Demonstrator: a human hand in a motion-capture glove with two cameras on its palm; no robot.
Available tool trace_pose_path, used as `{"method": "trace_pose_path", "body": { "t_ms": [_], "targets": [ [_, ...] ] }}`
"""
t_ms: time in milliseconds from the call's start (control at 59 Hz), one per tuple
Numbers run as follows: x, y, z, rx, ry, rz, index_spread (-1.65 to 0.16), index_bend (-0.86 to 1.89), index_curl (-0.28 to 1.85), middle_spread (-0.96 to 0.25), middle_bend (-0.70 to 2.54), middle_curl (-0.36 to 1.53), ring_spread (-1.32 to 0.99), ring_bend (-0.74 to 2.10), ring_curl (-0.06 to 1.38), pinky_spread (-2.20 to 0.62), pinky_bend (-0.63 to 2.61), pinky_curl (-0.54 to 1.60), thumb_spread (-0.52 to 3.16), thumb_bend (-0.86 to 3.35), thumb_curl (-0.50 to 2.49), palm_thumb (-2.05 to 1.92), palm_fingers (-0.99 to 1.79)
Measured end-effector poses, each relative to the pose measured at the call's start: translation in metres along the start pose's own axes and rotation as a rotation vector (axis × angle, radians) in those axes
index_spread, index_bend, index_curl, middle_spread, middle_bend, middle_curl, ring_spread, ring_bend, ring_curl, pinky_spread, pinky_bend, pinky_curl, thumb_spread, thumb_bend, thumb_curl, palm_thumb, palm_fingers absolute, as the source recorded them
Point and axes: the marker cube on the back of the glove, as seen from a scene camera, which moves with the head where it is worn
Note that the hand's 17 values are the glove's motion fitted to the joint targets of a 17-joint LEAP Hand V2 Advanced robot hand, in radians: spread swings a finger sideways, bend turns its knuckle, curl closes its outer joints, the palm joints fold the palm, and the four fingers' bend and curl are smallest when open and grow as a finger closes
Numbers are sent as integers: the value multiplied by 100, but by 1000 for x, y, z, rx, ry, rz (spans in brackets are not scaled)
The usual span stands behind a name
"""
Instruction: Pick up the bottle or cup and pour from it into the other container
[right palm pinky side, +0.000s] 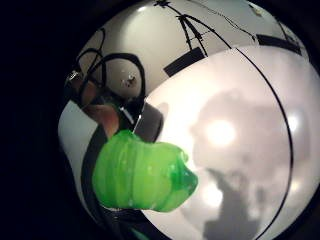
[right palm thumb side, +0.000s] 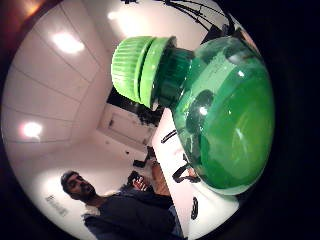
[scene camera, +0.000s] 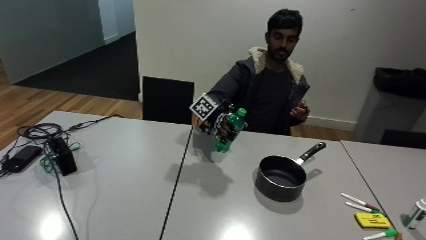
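In the outside view my gloved right hand (scene camera: 221, 126) grips a green plastic bottle (scene camera: 227, 131) and holds it in the air above the grey table (scene camera: 120, 195), its green cap on and pointing up, slightly tilted. A black saucepan (scene camera: 281, 177) with a long handle (scene camera: 311, 151) stands on the table to the right of the bottle, apart from it. The thumb side palm view is filled by the bottle's shoulder (right palm thumb side: 227, 135) and ridged cap (right palm thumb side: 137, 70). The little finger side palm view shows the bottle's base (right palm pinky side: 142, 172) over the table.
Several markers (scene camera: 359, 202) and a yellow block (scene camera: 371, 220) lie at the table's right front. A black box (scene camera: 61, 156) with cables sits at the left. A black chair back (scene camera: 166, 100) stands behind the table. The person's bare hand (scene camera: 301, 111) is raised near the chest.
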Motion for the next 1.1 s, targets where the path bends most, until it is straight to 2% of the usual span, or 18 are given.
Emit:
{"method": "trace_pose_path", "body": {
  "t_ms": [51,119,153,204,237,322,509,611,899,1103],
  "targets": [
    [-16,-26,5,87,114,37,-28,8,21,-24,27,43,-17,60,39,-3,64,31,75,-3,54,89,109],
    [-30,-69,18,244,256,-98,-28,8,21,-24,26,43,-17,59,40,-3,64,31,76,-3,54,89,108],
    [-39,-72,22,170,310,-64,-28,8,21,-25,26,43,-17,59,40,-3,63,31,76,-3,54,89,108],
    [-57,-63,27,-61,394,91,-28,8,21,-25,26,44,-17,58,40,-3,62,31,77,-2,54,90,107],
    [-66,-63,33,-136,448,131,-29,8,21,-25,26,44,-17,58,40,-3,62,31,77,-3,54,91,107],
    [-76,-73,50,-151,562,93,-29,9,21,-26,26,44,-17,56,40,-3,59,31,77,-2,55,93,106],
    [-91,-111,73,-329,816,57,-29,9,21,-27,25,45,-18,53,39,-1,56,31,74,-3,55,96,105],
    [-94,-116,92,-422,955,31,-30,9,21,-27,25,45,-18,52,39,-1,55,31,73,-3,55,96,105],
    [-99,-120,136,-512,1399,-91,-31,9,22,-29,23,45,-20,49,39,-1,52,32,72,-3,56,96,106],
    [-103,-122,162,-559,1587,-174,-31,10,23,-30,22,45,-22,48,39,-2,51,32,73,-4,56,94,107]
  ]
}}
